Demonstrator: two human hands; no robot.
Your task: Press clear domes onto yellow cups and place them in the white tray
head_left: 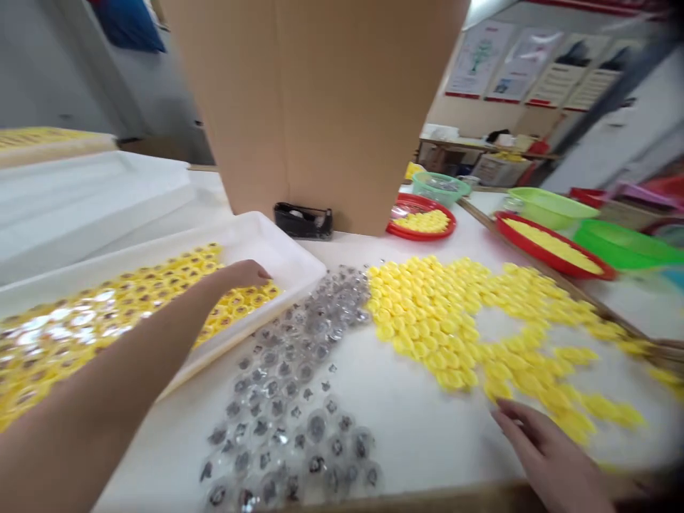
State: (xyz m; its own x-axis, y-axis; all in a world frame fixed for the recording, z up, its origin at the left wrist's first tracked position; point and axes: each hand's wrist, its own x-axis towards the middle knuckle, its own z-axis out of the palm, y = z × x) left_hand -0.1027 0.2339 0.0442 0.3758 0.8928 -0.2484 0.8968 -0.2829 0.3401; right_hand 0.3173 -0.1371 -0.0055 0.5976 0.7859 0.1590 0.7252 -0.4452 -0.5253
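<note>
My left hand [243, 274] reaches into a white tray [291, 260], its fingers curled down onto the rows of yellow capsules with clear tops [107, 313] that fill the tray. Whether it holds one is hidden. My right hand [545, 445] lies low at the table's front right, fingers stretched out and flat, the fingertips next to a loose spread of yellow half shells [459, 313]. Between the two hands lies a patch of clear domes [288, 399] with small dark pieces inside.
A tall cardboard box [320, 107] stands behind the tray, with a black tape dispenser [303, 219] at its foot. Red trays of yellow shells [422, 221] and green basins [550, 206] sit at the back right. More white trays [80, 192] are stacked at left.
</note>
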